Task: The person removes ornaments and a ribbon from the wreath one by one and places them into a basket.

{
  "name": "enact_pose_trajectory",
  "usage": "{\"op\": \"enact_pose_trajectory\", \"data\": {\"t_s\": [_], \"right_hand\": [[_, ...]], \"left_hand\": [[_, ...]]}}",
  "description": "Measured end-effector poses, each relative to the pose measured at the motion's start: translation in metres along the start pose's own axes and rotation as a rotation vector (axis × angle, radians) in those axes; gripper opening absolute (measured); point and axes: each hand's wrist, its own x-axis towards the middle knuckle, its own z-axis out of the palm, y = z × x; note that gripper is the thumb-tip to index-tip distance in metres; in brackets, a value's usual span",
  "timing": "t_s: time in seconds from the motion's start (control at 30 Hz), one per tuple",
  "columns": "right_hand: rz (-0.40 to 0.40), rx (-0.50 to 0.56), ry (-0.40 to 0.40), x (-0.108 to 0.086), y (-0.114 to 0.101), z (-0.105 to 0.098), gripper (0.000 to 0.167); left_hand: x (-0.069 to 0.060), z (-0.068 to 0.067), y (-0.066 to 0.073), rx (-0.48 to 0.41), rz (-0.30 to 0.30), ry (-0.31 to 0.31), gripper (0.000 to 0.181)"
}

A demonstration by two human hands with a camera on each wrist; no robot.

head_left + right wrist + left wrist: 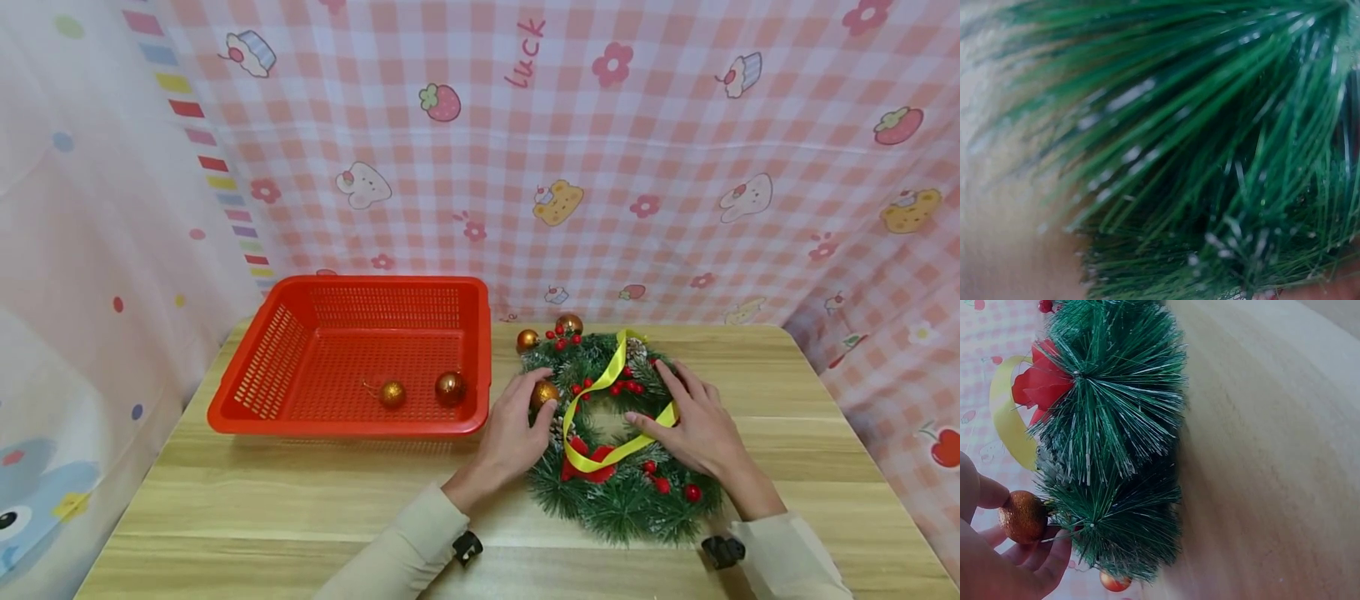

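A green Christmas wreath [622, 517] lies on the table, dressed with red berries, pine cones, a red flower and a yellow ribbon [611, 458]. At its left side my left hand [517, 429] pinches a glittery orange bauble [1023, 517] between thumb and fingers, against the needles. My right hand [697, 425] grips the wreath's right side, thumb at the inner opening beside the ribbon and fingers over the upper right. Green needles fill most of the right wrist view, blurred, so the right fingertips are hidden there.
Left of the wreath stands a red plastic basket [348, 429] holding a small gold bauble [392, 394] and a larger brown-orange bauble [450, 388]. Two more baubles, one orange [527, 340] and one brown [570, 324], sit at the wreath's upper left. A checked curtain [487, 150] hangs behind the wooden table [300, 517].
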Motion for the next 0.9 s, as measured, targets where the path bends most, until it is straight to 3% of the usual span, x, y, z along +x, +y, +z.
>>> {"op": "enact_pose_trajectory", "data": {"t_s": [0.43, 0.9], "right_hand": [[-0.003, -0.002, 0.001, -0.0001, 0.0002, 0.0009, 0.094], [-0.005, 0.0, 0.005, -0.0003, 0.0006, 0.0005, 0.094]], "left_hand": [[0.0056, -0.002, 0.0022, -0.039, -0.103, 0.001, 0.045], [0.0086, -0.0077, 0.0089, -0.119, -0.116, 0.009, 0.042]]}}
